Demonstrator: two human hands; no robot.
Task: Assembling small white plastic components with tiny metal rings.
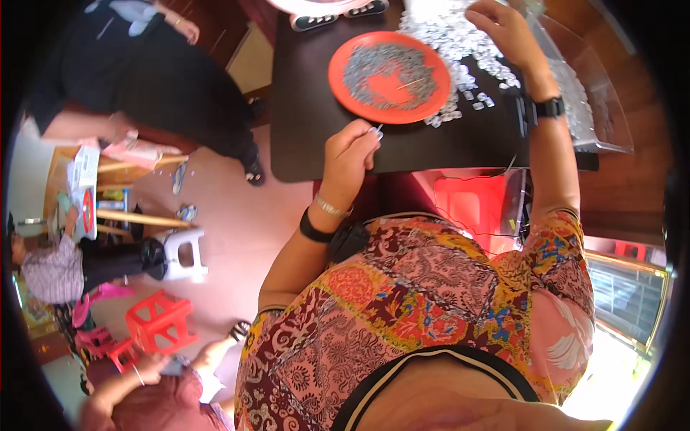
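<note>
Near the front edge of the dark table, my left hand [348, 159] is closed, thumb against fingers, on a small clear plastic piece [376, 133]. Just beyond it sits a round orange-red plate [337, 80] bearing many tiny grey pieces [374, 61], too small to name. A thin pale stick [413, 84] lies among them. My right hand [509, 37] reaches over a heap of small clear plastic pieces [449, 32] to the right of the plate. Its fingers are curled together at the heap; what is between them is hidden.
Loose clear pieces [480, 102] lie scattered on the dark table [302, 136]. A clear plastic bag [575, 93] rests by my right forearm. A red stool [471, 205] and cables are under the table edge. Other people stand and sit to the left, near a red stool [162, 323].
</note>
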